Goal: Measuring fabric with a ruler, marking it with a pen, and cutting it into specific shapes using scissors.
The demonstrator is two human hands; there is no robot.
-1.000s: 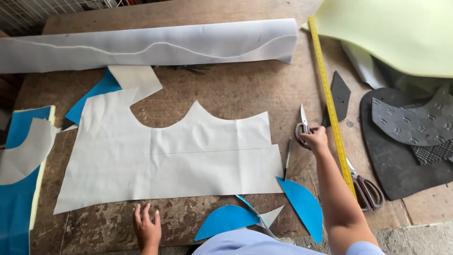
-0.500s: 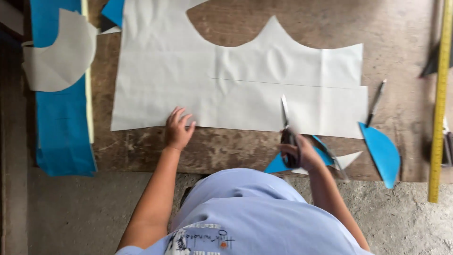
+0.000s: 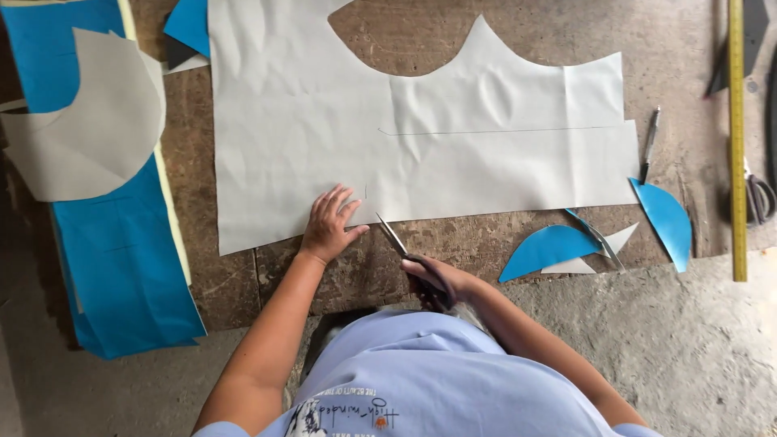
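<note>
Evenly and softly lit by diffuse daylight, with only faint shadows, no harsh glare on the pale sheet [image 3: 421, 137], sharp mid-frame, slightly soft and bowed toward the edges.

The left hand [image 3: 330, 226] lay flat, palm down, fingers spread and pointing toward one o'clock, with the bare forearm running back toward seven o'clock. The right hand [image 3: 437, 279] sat close to the body at about three o'clock from the left, fingers curled tight in a closed grip, its forearm angling away toward four o'clock. The two hands were near each other but apart.
</note>
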